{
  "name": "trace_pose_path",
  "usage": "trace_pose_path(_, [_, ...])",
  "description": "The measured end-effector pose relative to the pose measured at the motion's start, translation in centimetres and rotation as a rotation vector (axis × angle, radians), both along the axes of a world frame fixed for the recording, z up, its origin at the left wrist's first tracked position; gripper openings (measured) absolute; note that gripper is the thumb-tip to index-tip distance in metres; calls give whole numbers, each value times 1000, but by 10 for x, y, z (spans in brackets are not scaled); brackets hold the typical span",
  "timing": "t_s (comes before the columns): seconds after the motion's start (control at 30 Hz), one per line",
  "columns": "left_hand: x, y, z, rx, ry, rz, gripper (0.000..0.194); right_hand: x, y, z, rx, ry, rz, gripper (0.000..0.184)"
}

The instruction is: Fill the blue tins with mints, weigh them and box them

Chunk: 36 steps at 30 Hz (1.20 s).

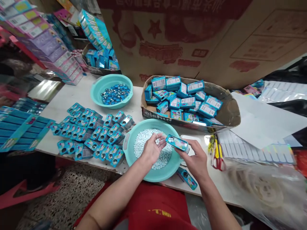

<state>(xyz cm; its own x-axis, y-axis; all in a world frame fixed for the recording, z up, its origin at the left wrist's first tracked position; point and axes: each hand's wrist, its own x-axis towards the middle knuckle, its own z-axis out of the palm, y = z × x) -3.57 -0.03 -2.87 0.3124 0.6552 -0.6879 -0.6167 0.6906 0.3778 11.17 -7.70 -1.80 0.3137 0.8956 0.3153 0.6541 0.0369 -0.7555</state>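
Note:
Over the turquoise basin (133,127) of small white candies (142,137), my left hand (153,147) is cupped palm up, with a few candies in its palm and fingers. My right hand (195,158) grips a small blue candy box (177,142) at the basin's right side. The box's round-holed end points toward my left fingers, close to them. Below my right hand, another blue box (188,179) lies at the table's front edge. To the left of the basin stand several blue boxes (102,134) in rows, round holes facing up.
A smaller turquoise bowl (96,92) holds shiny blue-and-silver discs. Behind the basin, a cut-down carton (231,110) contains several blue boxes. Scissors and a yellow cutter (217,148) lie at right, near plastic-wrapped rolls (261,188). A large carton (172,38) stands behind.

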Motion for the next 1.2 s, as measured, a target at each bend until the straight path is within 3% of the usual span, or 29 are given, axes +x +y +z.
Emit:
trace_pose_path(0.1, [-19,-1,-1,203,126,-108,18,-6,-6,-2,-14,122,-50,27])
trace_pose_path(0.2, [-37,1,7,557,418,-307,25,-18,-6,-13,-23,183,-63,26])
trace_pose_path(0.33, [-52,9,29,1054,900,-745,19,-41,-1,-30,-41,265,11,28])
trace_pose_path(0.43, [-55,15,41,1236,1189,-1017,11,-54,0,-37,-37,316,49,28])
trace_pose_path(0.53, [-57,21,45,1239,1307,-1136,15,-61,0,-41,-22,365,73,28])
trace_pose_path(0.6, [-58,22,47,1241,1276,-1193,24,-62,1,-44,-14,390,79,28])
trace_pose_path(0.7, [-59,23,49,1262,1185,-1233,22,-63,4,-47,-15,413,88,28])
trace_pose_path(1.0, [-56,27,44,1215,1331,-1181,24,-64,15,-52,8,474,72,27])
trace_pose_path(1.13, [-54,30,43,1153,1233,-1164,26,-62,19,-50,19,494,79,27])
trace_pose_path(1.2, [-58,31,39,1096,1146,-1040,29,-58,17,-48,13,505,87,28])
